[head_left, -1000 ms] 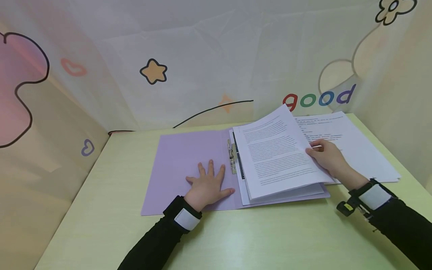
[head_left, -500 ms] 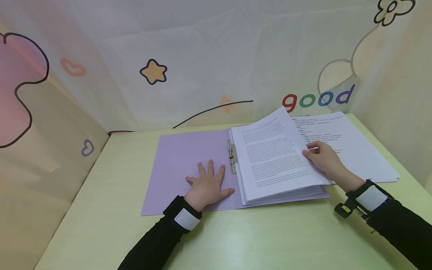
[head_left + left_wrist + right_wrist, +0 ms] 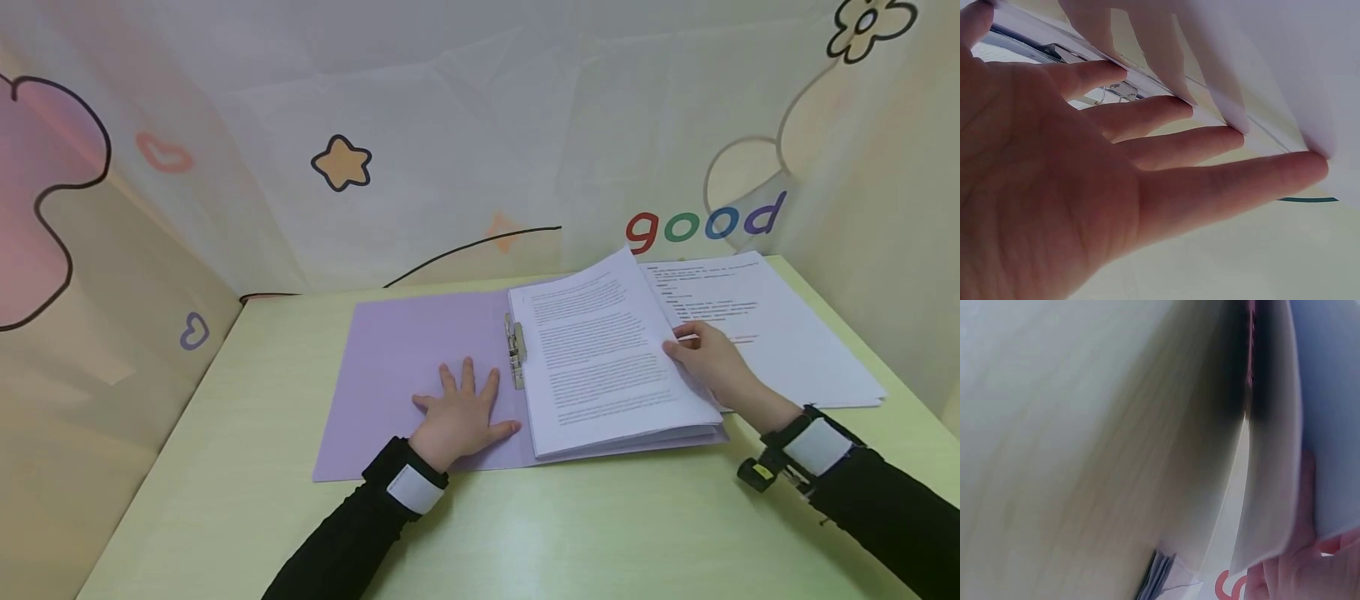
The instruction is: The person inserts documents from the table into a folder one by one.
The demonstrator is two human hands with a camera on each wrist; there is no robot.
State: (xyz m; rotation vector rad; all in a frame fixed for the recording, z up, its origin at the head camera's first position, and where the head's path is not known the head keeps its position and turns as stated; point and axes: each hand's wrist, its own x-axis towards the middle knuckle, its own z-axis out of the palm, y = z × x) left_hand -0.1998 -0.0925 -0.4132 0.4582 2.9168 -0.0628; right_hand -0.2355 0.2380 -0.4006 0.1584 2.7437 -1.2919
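A purple folder (image 3: 420,350) lies spread on the table, with a metal clip (image 3: 516,350) along its spine. My left hand (image 3: 453,423) rests on the left cover, fingers straight and spread. In the left wrist view those fingertips (image 3: 1316,164) touch the smooth cover. Printed paper sheets (image 3: 600,358) lie over the right cover, their left edge beside the clip. Their right edge is pinched by my right hand (image 3: 708,362) between thumb and fingers, and the near right corner is a little raised. The right wrist view shows the held sheet (image 3: 1272,487) bending, with part of the hand hidden behind paper.
Another stack of printed paper (image 3: 802,350) lies to the right, partly under the right hand. The pale yellow table (image 3: 562,533) meets a patterned curtain (image 3: 450,150) at the back and both sides.
My right hand has moved left and slightly nearer, lowering the sheets and sliding their left edge toward the clip. A dark strip beside the clip is now covered. The left hand has stayed put.
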